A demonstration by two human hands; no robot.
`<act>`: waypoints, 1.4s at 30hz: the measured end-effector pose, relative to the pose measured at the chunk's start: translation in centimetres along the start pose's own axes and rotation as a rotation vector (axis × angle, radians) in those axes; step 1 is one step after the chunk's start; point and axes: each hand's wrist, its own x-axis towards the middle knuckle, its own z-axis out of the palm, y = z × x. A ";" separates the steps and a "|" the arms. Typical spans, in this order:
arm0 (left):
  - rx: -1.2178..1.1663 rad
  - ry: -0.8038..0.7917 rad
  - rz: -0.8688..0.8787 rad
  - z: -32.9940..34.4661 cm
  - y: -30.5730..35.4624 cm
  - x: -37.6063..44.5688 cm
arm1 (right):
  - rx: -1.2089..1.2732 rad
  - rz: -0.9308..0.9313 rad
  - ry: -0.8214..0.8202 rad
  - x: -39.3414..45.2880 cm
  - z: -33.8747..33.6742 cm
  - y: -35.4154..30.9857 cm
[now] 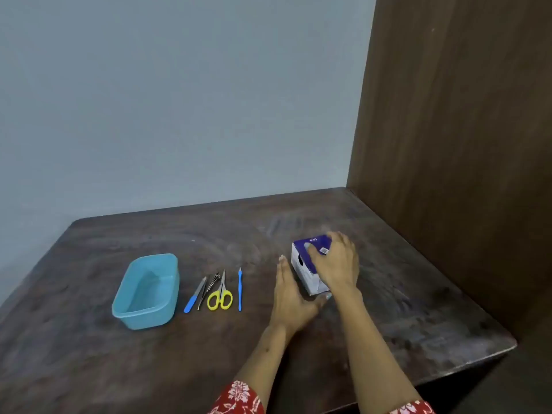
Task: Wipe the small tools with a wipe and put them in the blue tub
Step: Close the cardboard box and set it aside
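An empty blue tub [131,312] stands on the dark wooden table [89,369]. To its right lie several small tools in a row: a blue-handled file [194,295], a metal clipper [208,288], yellow-handled scissors [220,295] and a thin blue stick tool [240,289]. Further right is a purple and white wipe box [301,265]. My left hand [291,294] presses flat against the box's left side with straight fingers. My right hand [336,261] lies on top of the box, fingers curved over its opening; no wipe shows.
A brown wooden panel [454,144] rises along the table's right side. A pale wall [179,100] stands behind the table. The table's right corner edge [512,343] is near the box.
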 end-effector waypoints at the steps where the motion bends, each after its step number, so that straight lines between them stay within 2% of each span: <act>1: -0.069 0.010 0.018 0.4 0.1 0.2 | -0.024 0.002 -0.018 0.0 0.1 0.1; 6: -0.125 0.033 -0.050 1.0 0.4 2.1 | -0.106 0.005 -0.060 -0.3 0.7 0.1; 14: -0.105 0.056 -0.013 1.3 -0.8 3.4 | -0.138 0.024 -0.087 0.1 0.0 -0.5; 17: -0.093 0.056 0.026 1.3 -0.8 3.4 | -0.065 0.080 -0.120 0.6 -1.1 -1.4; 19: -0.078 0.068 0.032 1.3 -0.6 3.5 | 0.080 0.136 -0.118 1.2 -2.1 -1.9; 22: -0.074 0.076 0.020 1.2 -0.5 3.6 | 0.320 0.181 -0.049 2.3 -3.5 -2.0; 24: -0.069 0.079 0.020 1.2 -0.6 3.6 | 0.362 0.189 0.048 3.1 -4.3 -1.7; 28: -0.063 0.081 0.024 1.2 -0.8 3.6 | 0.319 0.215 0.283 4.7 -5.9 -0.9; 32: -0.068 0.081 0.026 1.2 -0.8 3.6 | 0.189 0.263 0.351 5.7 -6.8 0.8; 35: -0.070 0.078 -0.004 1.3 -0.8 3.7 | 0.114 0.380 0.309 6.1 -5.9 2.8; 39: -0.083 0.084 -0.015 1.4 -0.8 3.7 | -0.001 0.544 0.138 6.2 -3.9 6.0; 42: -0.081 0.078 -0.020 1.4 -0.9 3.7 | -0.111 0.553 0.023 5.8 -2.4 7.1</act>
